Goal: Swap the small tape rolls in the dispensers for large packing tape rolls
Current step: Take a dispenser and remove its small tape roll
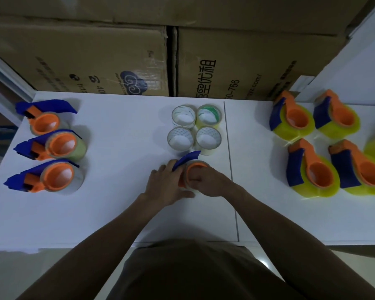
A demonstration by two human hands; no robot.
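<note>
Both hands work on one tape dispenser that sits on the white table just on the near side of the four loose small tape rolls. The left hand wraps the dispenser's left flank, fingers curled against its blue blade arm. The right hand has its fingers hooked into the orange hub. Left of the loose rolls, well apart, lie three dispensers with small rolls. Right of them stand four dispensers with large yellow rolls.
</note>
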